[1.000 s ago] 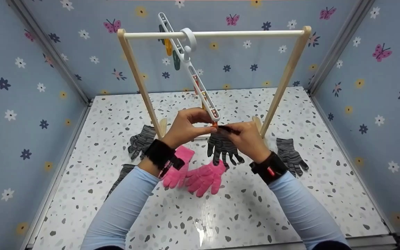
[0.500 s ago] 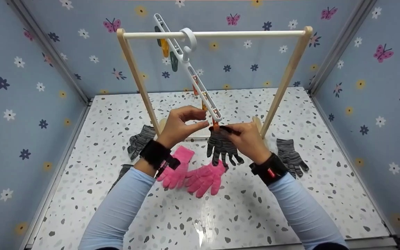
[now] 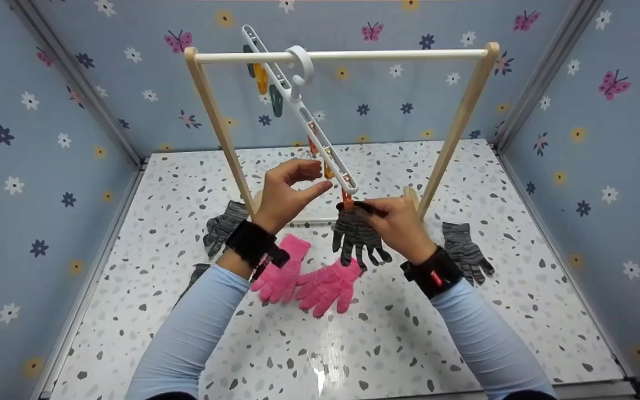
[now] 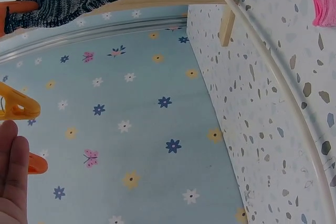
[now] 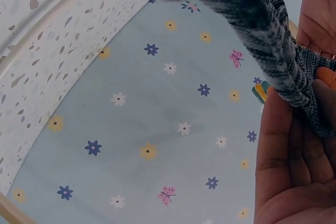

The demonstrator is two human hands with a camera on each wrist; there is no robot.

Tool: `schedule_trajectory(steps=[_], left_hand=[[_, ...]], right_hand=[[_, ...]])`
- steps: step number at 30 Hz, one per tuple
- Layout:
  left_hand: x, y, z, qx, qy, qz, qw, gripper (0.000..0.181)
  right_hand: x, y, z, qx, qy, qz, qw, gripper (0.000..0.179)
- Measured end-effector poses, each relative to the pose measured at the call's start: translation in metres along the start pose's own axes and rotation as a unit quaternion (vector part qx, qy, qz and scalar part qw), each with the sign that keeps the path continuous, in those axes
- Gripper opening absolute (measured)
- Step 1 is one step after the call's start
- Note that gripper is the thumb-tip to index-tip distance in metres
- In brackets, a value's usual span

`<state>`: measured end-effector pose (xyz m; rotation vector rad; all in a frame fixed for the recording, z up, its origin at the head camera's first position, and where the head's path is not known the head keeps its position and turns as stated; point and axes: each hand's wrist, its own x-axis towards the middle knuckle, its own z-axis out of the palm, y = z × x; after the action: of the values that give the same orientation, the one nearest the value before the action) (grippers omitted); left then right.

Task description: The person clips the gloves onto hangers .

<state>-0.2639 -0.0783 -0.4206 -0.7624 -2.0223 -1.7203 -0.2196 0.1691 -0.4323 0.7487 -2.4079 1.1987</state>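
A dark grey striped glove [image 3: 358, 232] hangs by its cuff from an orange clothespin [image 3: 348, 201] at the near end of the white hanger [image 3: 324, 145]. My right hand [image 3: 403, 225] pinches the cuff's right side between thumb and fingers; the right wrist view shows the knit fabric [image 5: 262, 40] close up. To the left of the clothespin, my left hand [image 3: 286, 194] holds nothing, its thumb and fingers parted. Its fingertips are close to a yellow clothespin [image 4: 18, 102]; whether they touch it I cannot tell.
The hanger hooks over the white rod [image 3: 386, 55] of a wooden-sided rack. Green clothespins [image 3: 276, 101] hang on its far half. Below lie pink gloves [image 3: 328, 286], a grey glove [image 3: 464, 250] at right and more grey gloves [image 3: 225, 225] at left. Flowered walls [image 3: 592, 139] surround the speckled surface.
My left hand has let go of the orange clothespin at the glove's cuff and moved left and up. My right hand stays on the cuff. The hanger's near end has swung slightly right.
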Motion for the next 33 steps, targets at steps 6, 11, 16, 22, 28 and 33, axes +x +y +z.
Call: schedule_trajectory(steps=[6, 11, 16, 22, 28, 33], left_hand=[[0.004, 0.002, 0.004, -0.006, -0.004, -0.019, 0.9998, 0.043], [0.006, 0.002, 0.006, 0.004, 0.0, -0.031, 0.9995, 0.041], [0.008, 0.002, 0.009, 0.042, 0.0, -0.012, 0.999, 0.037], [0.01, 0.003, 0.013, 0.089, 0.02, 0.013, 0.9957, 0.036], [0.012, 0.004, 0.016, 0.111, 0.035, 0.028, 0.9928, 0.032], [0.011, 0.004, 0.017, 0.122, 0.04, 0.041, 0.9909, 0.027]], right_hand=[[0.0, 0.001, 0.001, 0.006, -0.002, -0.001, 1.0, 0.013], [0.0, 0.001, 0.002, 0.013, -0.001, -0.012, 0.9999, 0.012], [0.0, 0.001, 0.002, 0.013, 0.0, -0.014, 0.9998, 0.012], [0.001, -0.001, 0.002, 0.012, -0.003, -0.019, 0.9997, 0.012], [0.001, 0.0, 0.003, 0.01, 0.001, -0.029, 0.9995, 0.011], [0.0, 0.0, 0.005, 0.01, 0.003, -0.035, 0.9993, 0.011]])
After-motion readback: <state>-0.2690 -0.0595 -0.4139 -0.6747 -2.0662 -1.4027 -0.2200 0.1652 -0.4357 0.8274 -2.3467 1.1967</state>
